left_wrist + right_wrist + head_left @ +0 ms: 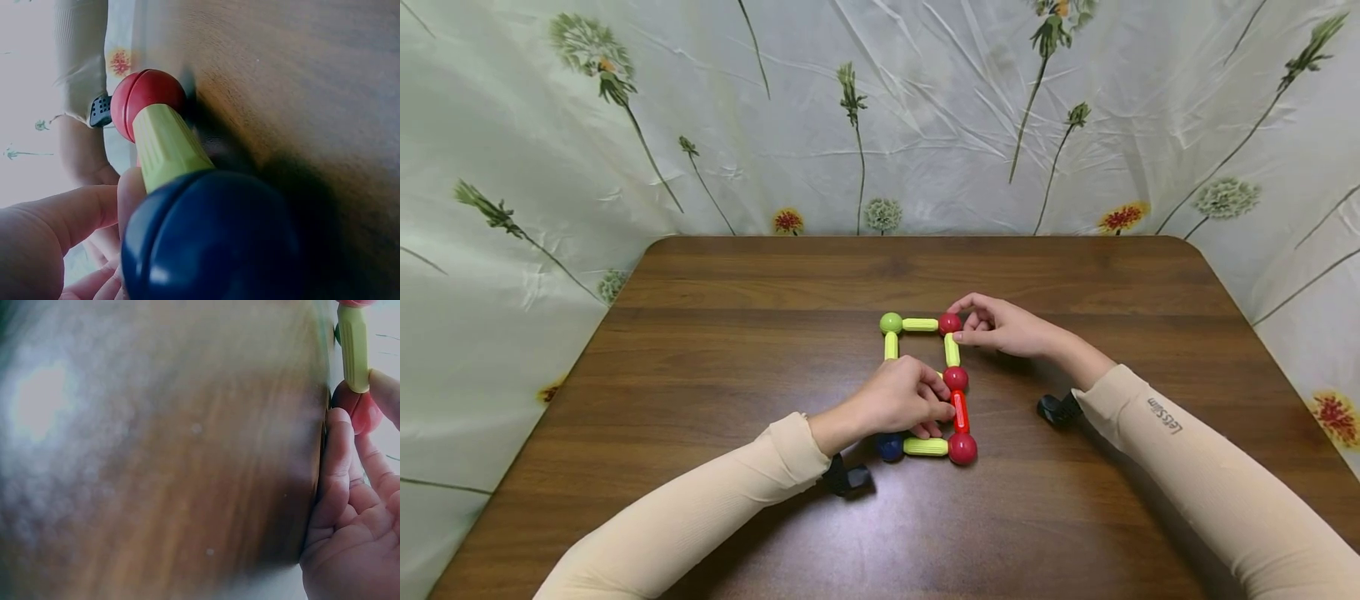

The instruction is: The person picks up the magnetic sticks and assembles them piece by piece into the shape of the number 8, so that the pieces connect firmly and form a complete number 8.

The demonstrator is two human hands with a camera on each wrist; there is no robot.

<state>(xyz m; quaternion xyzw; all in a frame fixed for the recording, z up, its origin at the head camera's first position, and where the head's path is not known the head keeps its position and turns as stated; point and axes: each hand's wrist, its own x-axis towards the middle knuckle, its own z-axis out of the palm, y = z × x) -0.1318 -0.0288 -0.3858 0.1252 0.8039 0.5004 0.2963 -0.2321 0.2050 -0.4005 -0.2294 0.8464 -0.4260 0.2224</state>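
Note:
A flat frame of balls and rods lies on the table. At its far right corner, my right hand (1011, 329) holds a red ball (950, 323), the thumb by the yellow-green rod (952, 350) below it. My left hand (898, 398) reaches over the near part, thumb and forefinger at the red rod (960, 412) between the middle red ball (955, 378) and the near red ball (962, 448). Another yellow-green rod (925, 447) joins that near ball to a dark blue ball (212, 237). A green ball (891, 323) marks the far left corner. My left hand hides the frame's left middle.
The brown wooden table (737, 333) extends around the frame on all sides. Behind it hangs a pale flowered cloth (805, 150). Black wrist straps (848, 479) show beside both sleeves, close to the tabletop.

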